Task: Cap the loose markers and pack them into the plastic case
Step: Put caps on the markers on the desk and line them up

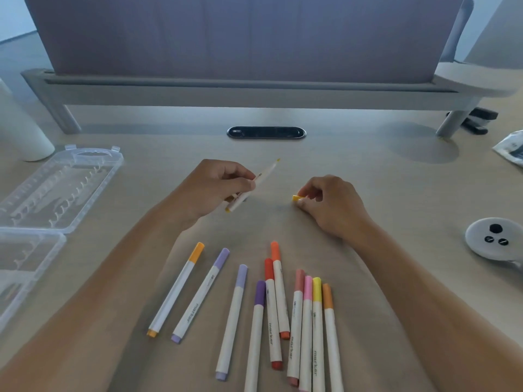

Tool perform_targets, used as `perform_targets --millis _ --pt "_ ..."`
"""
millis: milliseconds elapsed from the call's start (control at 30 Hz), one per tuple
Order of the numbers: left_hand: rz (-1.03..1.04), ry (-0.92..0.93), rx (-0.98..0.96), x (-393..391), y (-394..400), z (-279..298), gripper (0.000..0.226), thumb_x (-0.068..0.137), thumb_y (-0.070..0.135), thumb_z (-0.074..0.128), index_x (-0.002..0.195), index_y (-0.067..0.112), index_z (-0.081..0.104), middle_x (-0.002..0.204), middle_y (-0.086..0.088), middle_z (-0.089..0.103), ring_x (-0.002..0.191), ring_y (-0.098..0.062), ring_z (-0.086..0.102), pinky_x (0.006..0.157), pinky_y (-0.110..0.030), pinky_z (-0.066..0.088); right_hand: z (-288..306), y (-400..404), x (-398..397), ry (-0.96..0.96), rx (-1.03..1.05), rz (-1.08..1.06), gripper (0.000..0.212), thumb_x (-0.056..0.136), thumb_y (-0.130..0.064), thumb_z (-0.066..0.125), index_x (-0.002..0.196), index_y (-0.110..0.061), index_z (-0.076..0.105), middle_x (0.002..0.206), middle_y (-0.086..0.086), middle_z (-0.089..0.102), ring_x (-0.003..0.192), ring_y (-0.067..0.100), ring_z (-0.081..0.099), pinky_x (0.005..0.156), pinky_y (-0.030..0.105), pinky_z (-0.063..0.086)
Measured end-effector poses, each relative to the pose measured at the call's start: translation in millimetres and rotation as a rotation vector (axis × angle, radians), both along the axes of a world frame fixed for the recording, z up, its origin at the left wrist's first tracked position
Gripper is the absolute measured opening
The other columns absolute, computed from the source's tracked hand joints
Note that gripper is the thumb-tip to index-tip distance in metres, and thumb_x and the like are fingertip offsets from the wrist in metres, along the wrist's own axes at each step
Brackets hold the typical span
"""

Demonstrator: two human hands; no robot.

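My left hand (218, 183) grips an uncapped white marker (264, 176) with a yellow tip that points up and to the right, above the table's middle. A hand's width to its right, my right hand (331, 205) pinches a small yellow cap (296, 198) low against the table. Several capped markers (271, 306) in orange, purple, red, pink and yellow lie in a loose row near the front edge between my forearms. The clear plastic case (56, 190) lies open at the left, with no markers in it.
A grey monitor stand (254, 89) spans the back, with a dark oval cable port (266, 132) in front of it. A white cylinder (22, 131) stands at the back left. A white round device (495, 239) and a packet (512, 149) sit at the right.
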State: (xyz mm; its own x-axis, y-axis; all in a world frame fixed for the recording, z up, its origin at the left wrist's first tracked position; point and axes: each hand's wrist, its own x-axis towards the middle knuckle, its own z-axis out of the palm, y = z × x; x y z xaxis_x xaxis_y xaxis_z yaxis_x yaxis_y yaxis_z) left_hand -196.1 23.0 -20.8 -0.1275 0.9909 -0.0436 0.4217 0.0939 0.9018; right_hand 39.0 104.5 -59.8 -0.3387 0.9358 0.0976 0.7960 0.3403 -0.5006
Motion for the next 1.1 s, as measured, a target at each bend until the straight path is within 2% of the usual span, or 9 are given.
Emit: perform_targets --millis 167,300,433,467,567,667,833,933,1100 --pt "0.006 -0.028 -0.002 8 -6 7 0.011 0.095 0.013 0.068 0.098 0.014 0.078 0.095 -0.007 0.076 0.079 -0.014 0.071 0.074 -0.022 0.055 18 -15 0 0.333 -0.074 0.028 0.005 0.093 -0.028 0.078 0.096 -0.025 0.077 0.088 -0.015 0.073 0.082 0.000 0.067 0.072 0.014 0.047" --pt "0.062 -0.022 0.051 25 -23 16 0.011 0.095 0.016 0.068 0.096 0.016 0.078 0.090 -0.006 0.076 0.074 -0.010 0.067 0.071 -0.020 0.054 39 -39 12 0.550 -0.184 0.087 0.019 0.102 -0.025 0.066 0.116 -0.033 0.074 0.085 -0.008 0.073 0.079 0.002 0.066 0.074 0.017 0.049" --pt "0.168 -0.106 0.114 53 -59 22 0.009 0.093 0.015 0.069 0.089 0.013 0.078 0.081 -0.012 0.074 0.064 -0.012 0.063 0.062 -0.025 0.051 51 -69 25 0.633 -0.237 0.089 0.024 0.106 -0.022 0.058 0.115 -0.037 0.073 0.091 -0.006 0.074 0.084 0.008 0.067 0.081 0.025 0.053" --pt "0.191 -0.121 0.122 61 -70 22 0.009 0.092 0.014 0.070 0.087 0.013 0.077 0.078 -0.011 0.073 0.061 -0.010 0.062 0.062 -0.025 0.050 54 -77 28 0.666 -0.251 0.083 0.022 0.106 -0.021 0.058 0.114 -0.035 0.074 0.092 -0.005 0.075 0.086 0.010 0.068 0.083 0.029 0.054" --pt "0.230 -0.048 0.144 82 -106 18 0.009 0.091 0.018 0.071 0.086 0.022 0.077 0.071 0.010 0.070 0.062 -0.002 0.061 0.061 -0.016 0.046 61 -98 38 0.762 -0.306 0.057 0.020 0.105 -0.018 0.060 0.114 -0.029 0.074 0.096 -0.003 0.078 0.091 0.014 0.072 0.091 0.038 0.056" --pt "0.238 -0.010 0.160 100 -142 13 0.010 0.090 0.019 0.071 0.087 0.027 0.076 0.075 0.015 0.072 0.073 -0.002 0.066 0.061 -0.007 0.043 66 -117 47 0.880 -0.374 0.062 0.019 0.103 -0.016 0.061 0.115 -0.022 0.074 0.100 0.003 0.079 0.092 0.016 0.072 0.089 0.038 0.053" --pt "0.242 -0.013 0.220 119 -181 3 0.006 0.088 0.025 0.073 0.085 0.029 0.076 0.075 0.015 0.072 0.074 -0.006 0.067 0.063 -0.012 0.046 66 -147 50 0.915 -0.351 0.122 0.018 0.103 -0.015 0.062 0.116 -0.020 0.073 0.103 0.003 0.080 0.096 0.019 0.070 0.088 0.036 0.053" --pt "0.270 -0.024 0.213 125 -194 0 0.009 0.090 0.024 0.072 0.085 0.030 0.076 0.075 0.012 0.072 0.071 -0.009 0.066 0.055 -0.015 0.049 63 -163 48 0.891 -0.339 0.152 0.017 0.103 -0.014 0.062 0.115 -0.020 0.072 0.102 0.001 0.081 0.096 0.020 0.072 0.089 0.038 0.054" --pt "0.313 -0.024 0.214 127 -207 -5 0.010 0.093 0.024 0.070 0.088 0.030 0.075 0.076 0.018 0.070 0.074 -0.004 0.065 0.055 -0.013 0.049 58 -178 45 0.871 -0.345 0.186 0.016 0.101 -0.012 0.065 0.114 -0.018 0.072 0.102 0.000 0.081 0.100 0.022 0.073 0.088 0.038 0.054"
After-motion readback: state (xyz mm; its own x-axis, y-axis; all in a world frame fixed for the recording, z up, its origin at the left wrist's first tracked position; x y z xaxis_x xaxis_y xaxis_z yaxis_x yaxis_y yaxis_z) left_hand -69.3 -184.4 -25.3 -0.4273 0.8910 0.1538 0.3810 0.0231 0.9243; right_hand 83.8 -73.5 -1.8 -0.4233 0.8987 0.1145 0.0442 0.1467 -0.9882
